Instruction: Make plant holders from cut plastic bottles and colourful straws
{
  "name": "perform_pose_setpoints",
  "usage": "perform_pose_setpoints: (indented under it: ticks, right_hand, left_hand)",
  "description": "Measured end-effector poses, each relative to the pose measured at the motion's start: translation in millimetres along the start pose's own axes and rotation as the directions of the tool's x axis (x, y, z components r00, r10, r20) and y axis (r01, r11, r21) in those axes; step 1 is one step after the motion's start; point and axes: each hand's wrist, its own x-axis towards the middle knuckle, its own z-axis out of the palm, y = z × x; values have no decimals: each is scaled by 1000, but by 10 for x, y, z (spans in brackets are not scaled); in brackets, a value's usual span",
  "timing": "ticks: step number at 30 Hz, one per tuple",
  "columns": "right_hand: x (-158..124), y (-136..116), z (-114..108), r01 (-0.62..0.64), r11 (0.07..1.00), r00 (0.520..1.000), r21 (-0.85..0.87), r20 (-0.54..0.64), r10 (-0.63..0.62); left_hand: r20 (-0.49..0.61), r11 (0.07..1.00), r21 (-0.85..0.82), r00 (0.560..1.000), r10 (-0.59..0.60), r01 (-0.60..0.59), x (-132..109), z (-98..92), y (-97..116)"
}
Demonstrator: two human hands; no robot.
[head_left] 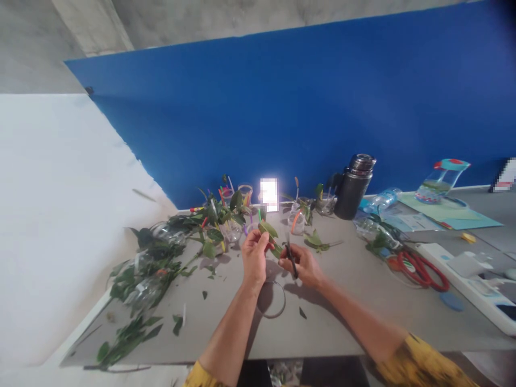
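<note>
My left hand pinches a green leaf between thumb and fingers, above the middle of the table. Close beside it, my right hand is closed around a slim black-handled tool that points upward; its exact kind is unclear. The leaf's lower end reaches toward the fingers of my right hand, and I cannot tell whether they touch it. Below both hands a thin grey ring lies on the tabletop. A loose leafy sprig rests to the right of the hands.
Cut greenery covers the left side. Clear cups with leaves and coloured straws stand along the back, including a small jar. At right are a black thermos, red-handled scissors, a power strip and a clear pitcher.
</note>
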Motion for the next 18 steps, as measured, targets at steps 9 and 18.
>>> perform_pose_setpoints:
  ticks: [9,18]
  right_hand:
    - [61,-74,-81,50,925,970,377,-239,45]
    - [46,-53,-79,54,929,961,367,-272,52]
  left_hand:
    - [116,989,-6,982,-149,151,-160,101,-175]
    - [102,963,-34,959,-264,268,-187,125,-197]
